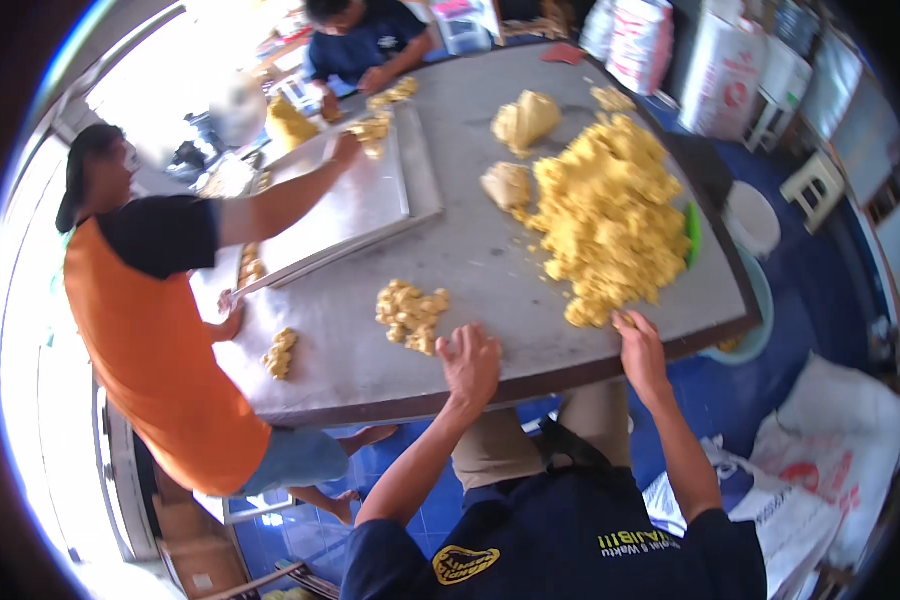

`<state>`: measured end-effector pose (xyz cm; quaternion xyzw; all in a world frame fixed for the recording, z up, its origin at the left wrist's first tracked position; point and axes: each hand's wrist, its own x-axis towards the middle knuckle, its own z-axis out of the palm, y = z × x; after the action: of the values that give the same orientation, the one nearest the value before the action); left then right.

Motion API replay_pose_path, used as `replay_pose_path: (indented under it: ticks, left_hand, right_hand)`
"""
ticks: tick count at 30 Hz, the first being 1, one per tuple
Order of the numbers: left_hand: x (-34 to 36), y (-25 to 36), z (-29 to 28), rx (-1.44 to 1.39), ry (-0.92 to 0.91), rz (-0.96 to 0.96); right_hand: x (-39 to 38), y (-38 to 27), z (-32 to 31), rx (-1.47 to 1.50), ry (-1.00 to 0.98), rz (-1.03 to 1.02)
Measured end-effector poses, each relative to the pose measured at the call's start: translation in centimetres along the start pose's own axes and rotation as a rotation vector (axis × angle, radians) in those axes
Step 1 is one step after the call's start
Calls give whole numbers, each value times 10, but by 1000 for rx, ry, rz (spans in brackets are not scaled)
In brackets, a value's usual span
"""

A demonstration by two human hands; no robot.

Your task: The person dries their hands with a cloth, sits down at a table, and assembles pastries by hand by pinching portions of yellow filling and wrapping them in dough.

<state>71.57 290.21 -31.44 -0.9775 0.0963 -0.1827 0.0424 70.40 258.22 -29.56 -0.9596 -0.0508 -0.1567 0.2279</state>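
On the grey table (490, 260), a large heap of crumbly yellow filling (610, 210) lies in front of me to the right. My right hand (643, 352) is at its near edge, with its fingers closed on a bit of the filling. My left hand (470, 364) rests by the table's near edge, fingers apart, beside a cluster of small dough pieces (410, 314). I see nothing in it. Two lumps of paler dough, a bigger lump (526, 122) and a smaller one (507, 187), sit left of the heap.
A co-worker in an orange shirt (160, 340) reaches over a metal tray (370, 210) at the left. Another person in dark blue (365, 45) works at the far end. Small dough pieces (280, 354) lie near the left edge. A teal basin (755, 320) stands below the right edge.
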Motion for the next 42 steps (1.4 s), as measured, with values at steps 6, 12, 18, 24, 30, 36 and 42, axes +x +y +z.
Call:
replay_pose_path:
  ticks: [6, 12, 18, 24, 30, 36, 42]
  left_hand:
    - [0, -6, -22, -515, -59, -177]
    - [7, 8, -33, -962, 23, -444]
    - [7, -3, -26, -1213, -41, -630]
    - [2, -11, -12, -1353, -86, -693]
    - [-8, -21, -5, -1315, -93, -672]
    - [-2, -19, -23, -923, -234, -491]
    - [0, -15, -31, -999, -174, -564]
  right_hand:
    - [21, -1, -11, 84, -100, -2]
    - [7, -68, -10, 607, -152, 41]
    - [10, -130, 23, 744, -184, -92]
    - [10, -155, 50, 673, -267, -116]
    - [10, -160, 57, 738, -227, -124]
    - [7, -130, 58, 248, -252, -206]
    - [-10, -142, 61, -8, -306, -288]
